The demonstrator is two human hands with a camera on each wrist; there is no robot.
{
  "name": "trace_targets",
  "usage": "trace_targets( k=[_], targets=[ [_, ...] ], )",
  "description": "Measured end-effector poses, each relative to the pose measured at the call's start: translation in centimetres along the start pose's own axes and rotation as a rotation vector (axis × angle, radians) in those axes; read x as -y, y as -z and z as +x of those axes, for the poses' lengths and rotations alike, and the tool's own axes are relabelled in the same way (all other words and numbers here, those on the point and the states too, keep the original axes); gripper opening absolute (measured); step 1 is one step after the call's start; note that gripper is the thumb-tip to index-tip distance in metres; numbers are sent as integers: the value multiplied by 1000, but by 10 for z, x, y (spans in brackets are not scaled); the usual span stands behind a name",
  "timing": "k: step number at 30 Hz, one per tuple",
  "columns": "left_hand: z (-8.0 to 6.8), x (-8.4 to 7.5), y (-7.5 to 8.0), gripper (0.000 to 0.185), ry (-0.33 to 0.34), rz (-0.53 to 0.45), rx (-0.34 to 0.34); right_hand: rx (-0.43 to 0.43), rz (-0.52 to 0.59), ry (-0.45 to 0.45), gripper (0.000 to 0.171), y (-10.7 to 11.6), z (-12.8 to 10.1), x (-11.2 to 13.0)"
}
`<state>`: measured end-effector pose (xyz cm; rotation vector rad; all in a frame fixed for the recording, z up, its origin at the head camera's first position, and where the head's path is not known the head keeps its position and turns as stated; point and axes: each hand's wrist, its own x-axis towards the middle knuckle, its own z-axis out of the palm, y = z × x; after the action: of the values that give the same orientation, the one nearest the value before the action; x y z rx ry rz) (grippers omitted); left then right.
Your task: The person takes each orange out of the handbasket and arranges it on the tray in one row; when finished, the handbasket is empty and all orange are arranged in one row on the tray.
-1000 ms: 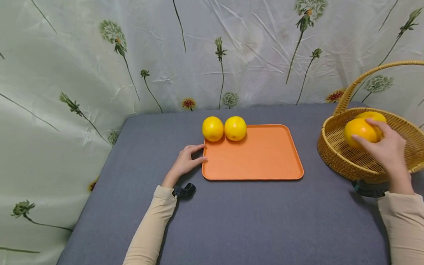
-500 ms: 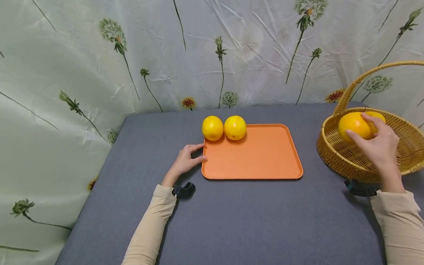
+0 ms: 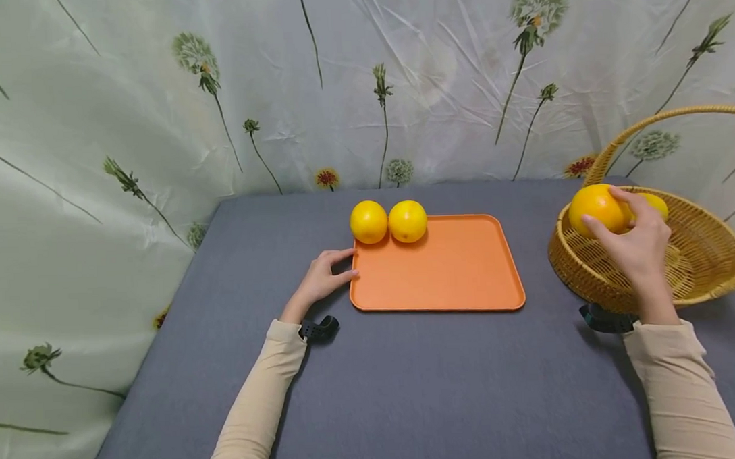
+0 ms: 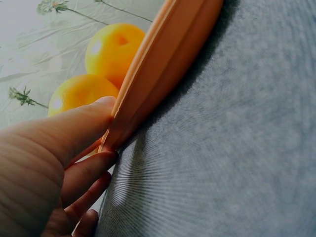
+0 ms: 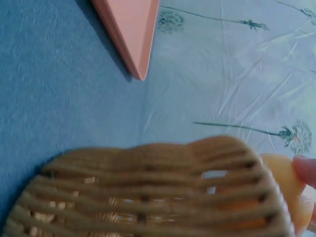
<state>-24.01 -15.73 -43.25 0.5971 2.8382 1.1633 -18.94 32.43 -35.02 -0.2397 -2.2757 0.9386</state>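
My right hand [image 3: 632, 247] grips an orange [image 3: 596, 208] and holds it above the left rim of a wicker basket [image 3: 588, 276] at the right of the table. A second orange [image 3: 657, 204] lies in the basket behind the hand. In the right wrist view the basket's woven wall [image 5: 148, 192] fills the foreground, with the held orange [image 5: 281, 177] behind it. My left hand [image 3: 323, 275] rests on the table and pinches the left edge of an orange tray [image 3: 454, 274]. Two oranges [image 3: 368, 222] [image 3: 408, 221] sit at the tray's far left corner; both oranges [image 4: 114, 47] [image 4: 78, 94] show in the left wrist view.
A grey cloth [image 3: 409, 390] covers the table. A pale floral curtain [image 3: 156, 95] hangs close behind and to the left. The basket's tall handle [image 3: 655, 121] arches over its right side.
My right hand has lifted the orange out of the basket and carried it left, up to the basket's left rim. The left hand has stayed on the tray's edge.
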Motion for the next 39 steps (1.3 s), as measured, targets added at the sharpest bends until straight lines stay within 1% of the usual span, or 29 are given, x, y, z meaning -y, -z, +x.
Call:
trace_targets(
  k=[5,9,16,24,29,33,39],
  targets=[
    [0,1,-2,52,6,1,-4,-30,39,31,52,-8,-1,9],
    [-1,0,0,52,-5,4,-17,-42,70,62,52,-15,-2,16],
    [-2,1,-1,51,-12,11,-14,-53,125,117,53,-26,-2,25],
    [-1,0,0,52,-2,-4,-12,-14,134,119,55,-36,-2,36],
    [0,-1,0,51,-1,-11,-13,-3,151,135,54,-42,-4,41],
    [0,-1,0,51,-4,-5,-14,16,147,131,53,-48,-6,43],
    [0,1,-1,51,-1,0,-15,61,147,167,53,-59,-8,46]
  ],
)
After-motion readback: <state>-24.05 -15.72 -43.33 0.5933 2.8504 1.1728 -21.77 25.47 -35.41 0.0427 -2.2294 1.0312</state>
